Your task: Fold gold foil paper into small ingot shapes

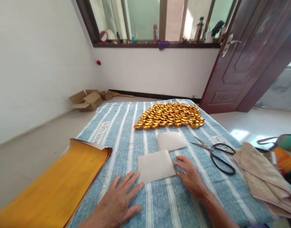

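Note:
A stack of white-backed paper squares (pixel 156 166) lies on the striped blue cloth (pixel 121 133) in front of me. My left hand (pixel 121 199) rests flat at the stack's lower left corner, fingers spread. On the other side, my right hand (pixel 189 174) touches the right edge with its fingers apart and slightly bent. Just beyond lies a second white paper piece (pixel 171 141) with a glint of gold at its edge. Black-handled scissors (pixel 214 152) lie partly open to the right of my right hand. Neither hand grips anything.
Folded gold ingots (pixel 170 115) stand in rows at the table's far end. Large gold sheets (pixel 48 186) hang over the left edge. A beige towel (pixel 261 177) lies at the right. Cardboard boxes (pixel 88 100) sit on the floor, and a brown door (pixel 242 53) stands open.

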### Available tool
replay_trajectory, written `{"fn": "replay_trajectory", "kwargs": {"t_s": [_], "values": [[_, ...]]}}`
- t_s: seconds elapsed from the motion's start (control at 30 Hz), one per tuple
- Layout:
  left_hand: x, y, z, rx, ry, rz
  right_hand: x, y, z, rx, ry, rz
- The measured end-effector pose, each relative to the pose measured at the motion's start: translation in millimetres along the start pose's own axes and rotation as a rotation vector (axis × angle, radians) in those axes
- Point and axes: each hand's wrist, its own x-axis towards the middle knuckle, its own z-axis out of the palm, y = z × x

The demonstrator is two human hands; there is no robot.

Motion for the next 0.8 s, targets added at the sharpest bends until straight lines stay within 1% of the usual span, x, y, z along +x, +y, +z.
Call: {"fn": "replay_trajectory", "kwargs": {"t_s": [0.1, 0.17, 0.23, 0.3, 0.37, 0.43, 0.5, 0.57, 0.63, 0.7, 0.8], "values": [[-1, -2, 6.9, 0.023, 0.007, -0.006, 0, 1, -12, 0.037, 0.019, -0.017], [-2, -5, 13.1, 0.033, 0.04, -0.006, 1, 4, -22, 0.029, 0.065, -0.036], [-4, -8, 20.2, 0.051, 0.098, -0.009, 2, 11, -35, -0.038, 0.132, -0.035], [-5, -11, 26.3, 0.082, 0.173, -0.029, 4, 20, -49, -0.169, 0.195, 0.009], [-5, -10, 28.2, 0.114, 0.268, -0.06, 7, 30, -64, -0.357, 0.226, 0.091], [-1, -5, 24.2, 0.127, 0.358, -0.078, 12, 39, -77, -0.573, 0.222, 0.18], [9, 5, 15.4, 0.114, 0.403, -0.059, 18, 45, -88, -0.761, 0.184, 0.25], [23, 18, 5.5, 0.083, 0.391, -0.006, 24, 49, -95, -0.881, 0.129, 0.314], [39, 31, -1.4, 0.051, 0.324, 0.06, 30, 52, -97, -0.923, 0.081, 0.382], [56, 39, -3.9, 0.027, 0.247, 0.102, 34, 53, -96, -0.915, 0.054, 0.43], [76, 44, -2.5, -0.02, 0.151, 0.126, 37, 55, -94, -0.906, 0.064, 0.458]]}}
